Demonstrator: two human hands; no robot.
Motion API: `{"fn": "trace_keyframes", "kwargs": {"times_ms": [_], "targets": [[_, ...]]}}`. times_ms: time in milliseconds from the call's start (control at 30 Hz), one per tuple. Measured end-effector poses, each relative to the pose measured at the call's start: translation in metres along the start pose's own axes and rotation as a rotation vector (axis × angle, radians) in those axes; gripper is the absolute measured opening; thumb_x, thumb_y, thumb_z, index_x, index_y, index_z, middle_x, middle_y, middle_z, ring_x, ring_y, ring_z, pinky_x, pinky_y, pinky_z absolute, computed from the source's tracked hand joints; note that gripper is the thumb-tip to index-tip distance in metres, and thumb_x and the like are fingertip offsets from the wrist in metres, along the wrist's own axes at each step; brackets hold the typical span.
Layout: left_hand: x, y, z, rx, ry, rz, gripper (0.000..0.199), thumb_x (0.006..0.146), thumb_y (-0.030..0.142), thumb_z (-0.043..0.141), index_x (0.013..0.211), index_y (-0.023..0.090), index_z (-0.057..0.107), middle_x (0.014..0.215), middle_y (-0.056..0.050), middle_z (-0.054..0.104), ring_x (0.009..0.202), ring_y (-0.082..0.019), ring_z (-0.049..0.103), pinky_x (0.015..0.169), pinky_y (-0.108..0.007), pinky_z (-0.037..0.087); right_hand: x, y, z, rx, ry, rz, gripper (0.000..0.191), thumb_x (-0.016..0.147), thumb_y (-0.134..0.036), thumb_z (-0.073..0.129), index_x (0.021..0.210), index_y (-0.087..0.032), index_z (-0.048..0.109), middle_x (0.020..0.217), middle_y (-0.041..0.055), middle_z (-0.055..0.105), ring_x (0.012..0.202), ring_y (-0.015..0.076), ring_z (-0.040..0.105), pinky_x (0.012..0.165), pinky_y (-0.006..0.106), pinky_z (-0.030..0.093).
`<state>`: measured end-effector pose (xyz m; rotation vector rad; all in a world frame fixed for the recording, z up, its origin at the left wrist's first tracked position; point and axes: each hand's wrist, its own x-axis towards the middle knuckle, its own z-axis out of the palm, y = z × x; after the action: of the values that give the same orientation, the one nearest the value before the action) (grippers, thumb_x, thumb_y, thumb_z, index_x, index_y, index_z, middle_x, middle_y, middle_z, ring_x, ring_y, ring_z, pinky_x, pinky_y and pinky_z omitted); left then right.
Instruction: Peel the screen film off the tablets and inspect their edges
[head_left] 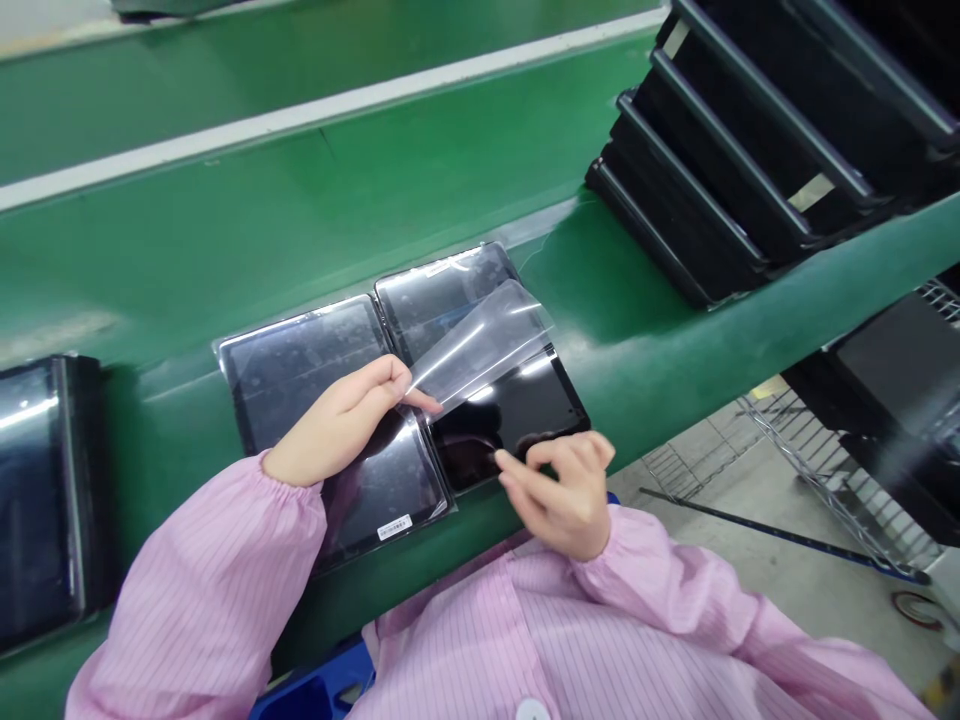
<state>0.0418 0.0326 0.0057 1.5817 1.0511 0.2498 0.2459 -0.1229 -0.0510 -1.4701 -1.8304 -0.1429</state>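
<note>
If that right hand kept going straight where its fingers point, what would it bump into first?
Most likely the right hand would meet the glossy black screen just ahead of its fingertips. The single view leaves depth unclear, so it may already be touching.

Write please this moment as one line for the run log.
left hand: pinches clear film | right hand: at near edge of dark screen, contact unclear | film: bent, partly over screen
</note>
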Motion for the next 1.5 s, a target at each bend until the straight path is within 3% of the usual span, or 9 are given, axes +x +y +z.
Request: {"fn": "trace_keyframes", "kwargs": {"times_ms": [233, 433, 567, 633, 733, 800, 933, 1300, 1500], "targets": [[0.001, -0.002, -0.001, 0.017, 0.020, 0.000, 0.027, 0.094, 0.046, 0.042, 0.079, 0.024, 0.044, 0.101, -0.006, 0.078, 0.103, -0.029, 0.065, 0.101, -0.046, 0.039, -0.008, 0.004, -0.006, 0.178, 0.001, -0.186, 0.015, 0.097, -0.027, 0.057, 0.092, -0.024, 0.071, 0.066, -0.0033, 0.056, 0.067, 0.0135, 0.049, 0.075, 0.035, 0.042], [-0.011, 0.004, 0.000, 0.126, -0.106, 0.099, 0.038, 0.098, 0.047, 0.033, 0.089, 0.025, 0.062, 0.116, -0.004, 0.074, 0.114, -0.024, 0.064, 0.120, -0.047, 0.023, 0.023, 0.056, -0.009, 0.205, 0.420, 0.201, 0.018, 0.091, -0.017, 0.059, 0.106, -0.027, 0.062, 0.084, 0.0009, 0.056, 0.076, 0.0172, 0.055, 0.070, 0.035, 0.047], [-0.033, 0.000, 0.006, 0.359, -0.175, 0.132, 0.039, 0.098, 0.047, 0.035, 0.109, 0.032, 0.069, 0.136, 0.001, 0.065, 0.135, -0.023, 0.051, 0.126, -0.047, 0.007, 0.055, 0.092, -0.004, 0.281, 0.002, 0.608, 0.026, 0.094, -0.034, 0.052, 0.115, -0.021, 0.059, 0.102, 0.0072, 0.064, 0.085, 0.0194, 0.062, 0.079, 0.038, 0.052], [-0.045, -0.010, 0.007, 0.493, -0.007, 0.097, 0.042, 0.094, 0.053, 0.040, 0.119, 0.032, 0.067, 0.145, -0.003, 0.057, 0.143, -0.028, 0.041, 0.124, -0.050, 0.016, 0.069, 0.102, -0.003, 0.316, -0.223, 0.678, 0.033, 0.095, -0.040, 0.049, 0.117, -0.019, 0.061, 0.101, 0.0074, 0.068, 0.082, 0.0193, 0.065, 0.077, 0.037, 0.053], [-0.059, -0.033, 0.004, 0.754, 0.620, -0.026, 0.056, 0.092, 0.054, 0.040, 0.132, 0.019, 0.057, 0.150, -0.017, 0.047, 0.150, -0.039, 0.022, 0.120, -0.061, 0.015, 0.083, 0.102, 0.001, 0.297, -0.358, 0.639, 0.032, 0.088, -0.044, 0.060, 0.106, -0.019, 0.068, 0.092, 0.0052, 0.070, 0.074, 0.0190, 0.065, 0.072, 0.035, 0.053], [-0.064, -0.049, -0.001, 0.807, 0.817, -0.174, 0.069, 0.091, 0.058, 0.036, 0.135, 0.007, 0.051, 0.146, -0.029, 0.046, 0.146, -0.048, 0.026, 0.115, -0.066, 0.021, 0.088, 0.096, 0.004, 0.251, -0.384, 0.619, 0.031, 0.085, -0.044, 0.063, 0.103, -0.019, 0.069, 0.094, 0.0060, 0.069, 0.079, 0.0212, 0.066, 0.076, 0.037, 0.053], [-0.069, -0.066, -0.010, 0.630, 0.721, -0.324, 0.075, 0.087, 0.067, 0.033, 0.122, 0.005, 0.057, 0.125, -0.027, 0.060, 0.125, -0.045, 0.052, 0.107, -0.056, 0.040, 0.090, 0.084, 0.010, 0.171, -0.350, 0.599, 0.034, 0.086, -0.042, 0.061, 0.108, -0.017, 0.067, 0.099, 0.0097, 0.066, 0.095, 0.0274, 0.065, 0.087, 0.044, 0.051], [-0.076, -0.071, -0.014, 0.273, 0.885, -0.210, 0.066, 0.079, 0.066, 0.052, 0.120, 0.016, 0.061, 0.137, -0.018, 0.052, 0.131, -0.038, 0.047, 0.110, -0.055, 0.039, 0.106, 0.080, -0.013, 0.176, -0.323, 0.503, 0.038, 0.085, -0.044, 0.063, 0.116, -0.022, 0.067, 0.104, 0.0099, 0.068, 0.092, 0.0272, 0.068, 0.078, 0.045, 0.056], [-0.074, -0.056, -0.016, -0.318, 0.714, -0.314, 0.085, 0.068, 0.064, 0.069, 0.135, 0.014, 0.050, 0.114, -0.015, 0.071, 0.109, -0.036, 0.067, 0.097, -0.050, 0.053, 0.153, 0.089, -0.002, 0.338, -0.479, 0.375, 0.042, 0.094, -0.043, 0.052, 0.127, -0.017, 0.053, 0.095, 0.0094, 0.071, 0.080, 0.0218, 0.070, 0.071, 0.039, 0.058]]}}
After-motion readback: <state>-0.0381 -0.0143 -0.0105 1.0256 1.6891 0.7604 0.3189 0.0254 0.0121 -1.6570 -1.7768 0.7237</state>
